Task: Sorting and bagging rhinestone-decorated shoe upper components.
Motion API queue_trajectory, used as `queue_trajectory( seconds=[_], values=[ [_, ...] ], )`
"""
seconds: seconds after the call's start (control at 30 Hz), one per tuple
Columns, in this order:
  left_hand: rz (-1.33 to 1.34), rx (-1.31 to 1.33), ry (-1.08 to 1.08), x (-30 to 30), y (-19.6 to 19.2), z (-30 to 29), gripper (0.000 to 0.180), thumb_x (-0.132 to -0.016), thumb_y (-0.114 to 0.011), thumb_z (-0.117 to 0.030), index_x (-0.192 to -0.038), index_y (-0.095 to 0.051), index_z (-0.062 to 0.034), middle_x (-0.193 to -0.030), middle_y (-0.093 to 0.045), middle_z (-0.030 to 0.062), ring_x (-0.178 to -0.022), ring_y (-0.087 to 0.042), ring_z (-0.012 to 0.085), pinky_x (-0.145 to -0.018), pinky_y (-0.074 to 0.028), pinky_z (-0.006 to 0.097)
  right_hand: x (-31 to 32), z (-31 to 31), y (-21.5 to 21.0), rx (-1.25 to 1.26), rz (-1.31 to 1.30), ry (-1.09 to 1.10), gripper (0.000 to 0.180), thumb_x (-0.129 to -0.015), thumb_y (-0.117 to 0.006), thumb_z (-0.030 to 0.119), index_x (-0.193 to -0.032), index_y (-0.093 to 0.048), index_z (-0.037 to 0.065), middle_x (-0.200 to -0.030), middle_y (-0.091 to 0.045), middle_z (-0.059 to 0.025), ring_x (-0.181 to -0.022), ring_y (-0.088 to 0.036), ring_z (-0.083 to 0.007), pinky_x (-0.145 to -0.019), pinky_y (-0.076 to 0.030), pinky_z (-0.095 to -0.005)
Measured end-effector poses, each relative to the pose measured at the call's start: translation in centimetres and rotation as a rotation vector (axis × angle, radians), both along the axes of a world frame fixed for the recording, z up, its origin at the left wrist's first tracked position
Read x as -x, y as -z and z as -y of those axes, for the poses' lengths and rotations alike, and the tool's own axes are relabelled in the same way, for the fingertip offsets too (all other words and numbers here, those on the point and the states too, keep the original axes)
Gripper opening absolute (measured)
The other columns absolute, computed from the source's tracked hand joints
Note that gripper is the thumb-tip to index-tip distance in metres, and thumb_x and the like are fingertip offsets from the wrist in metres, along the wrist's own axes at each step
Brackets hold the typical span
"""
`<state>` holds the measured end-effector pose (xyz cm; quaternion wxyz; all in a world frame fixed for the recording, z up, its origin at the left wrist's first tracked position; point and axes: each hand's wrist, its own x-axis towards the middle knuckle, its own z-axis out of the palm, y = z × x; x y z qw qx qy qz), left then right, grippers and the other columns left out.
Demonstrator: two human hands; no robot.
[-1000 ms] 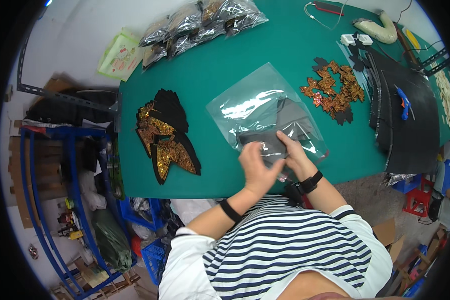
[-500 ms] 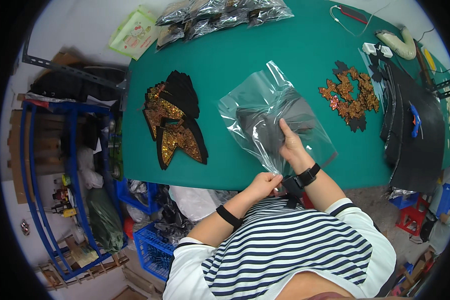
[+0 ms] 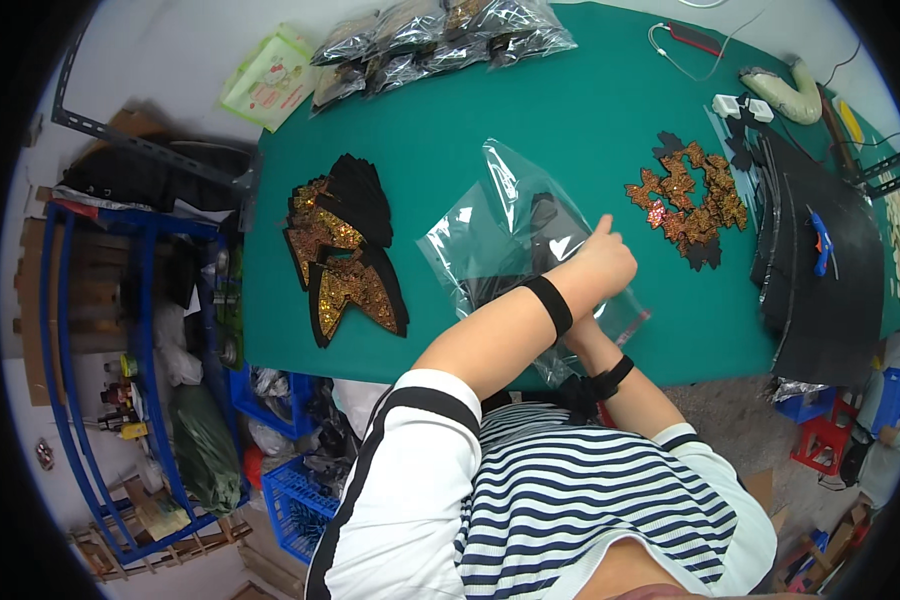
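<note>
A clear plastic bag (image 3: 457, 232) with dark flat pieces (image 3: 545, 215) inside lies at the table's near edge. My left arm reaches across it to the right. My left hand (image 3: 607, 265) is over the bag's right part, back upward, fingers mostly curled with one or two tips sticking out; what lies under them is hidden. Beneath it, my right hand (image 3: 580, 332) is at the bag's near right, its fingers covered by my left hand and forearm. To the left sits a stack of black pieces with gold sequins (image 3: 355, 295). Bronze glittery cut-outs (image 3: 685, 190) lie to the right.
Filled clear packets (image 3: 410, 40) are piled at the far edge of the green table (image 3: 450, 110), beside a pale green bag (image 3: 270, 80). On the right, black sheets (image 3: 840, 290) carry a blue-handled tool (image 3: 822, 243). A blue rack (image 3: 150, 330) stands to the left.
My left hand has left the bag's near end and swung right, across my right hand. The bag has shifted slightly left. The view has tilted a little.
</note>
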<state>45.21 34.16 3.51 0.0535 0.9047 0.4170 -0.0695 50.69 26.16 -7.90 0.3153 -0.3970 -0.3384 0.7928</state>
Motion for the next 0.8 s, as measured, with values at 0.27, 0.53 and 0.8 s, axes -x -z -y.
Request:
queue_trajectory(
  seconds=[0.27, 0.53, 0.8],
  values=[
    [0.39, -0.119, -0.025, -3.4, 1.1, 3.4, 0.011, -0.069, -0.059, -0.015, -0.076, -0.068, -0.0147, -0.075, -0.057, 0.001, -0.085, -0.055, 0.0202, -0.093, -0.037, 0.045, -1.6, -2.6, 0.3, -0.488, 0.625, -0.319, 0.04, -0.091, -0.051, 0.035, -0.116, -0.049, 0.004, -0.099, -0.055, -0.0054, -0.096, -0.05, -0.014, -0.084, -0.041, -0.0284],
    [0.943, -0.2, -0.322, 1.1, -1.4, 10.4, 0.042, -0.062, -0.073, -0.02, -0.101, -0.06, -0.0093, -0.118, -0.048, 0.0137, -0.112, -0.043, 0.0323, -0.096, -0.03, 0.046, 0.1, -5.7, -5.2, 0.251, 0.359, -0.035, 0.04, -0.089, -0.057, 0.024, -0.105, -0.05, -0.012, -0.088, -0.06, -0.0098, -0.078, -0.058, -0.0202, -0.071, -0.046, -0.0348],
    [1.256, 0.523, -1.717, 8.5, 10.0, 16.7, 0.05, -0.082, -0.063, -0.039, -0.109, -0.052, 0.0021, -0.093, -0.057, 0.0128, -0.081, -0.055, 0.0194, -0.071, -0.045, 0.029, 3.2, -5.3, -1.8, 0.344, -0.291, 0.334, 0.037, -0.086, -0.061, 0.015, -0.112, -0.05, -0.009, -0.114, -0.055, -0.0173, -0.105, -0.054, -0.0264, -0.092, -0.043, -0.0393]
  ],
)
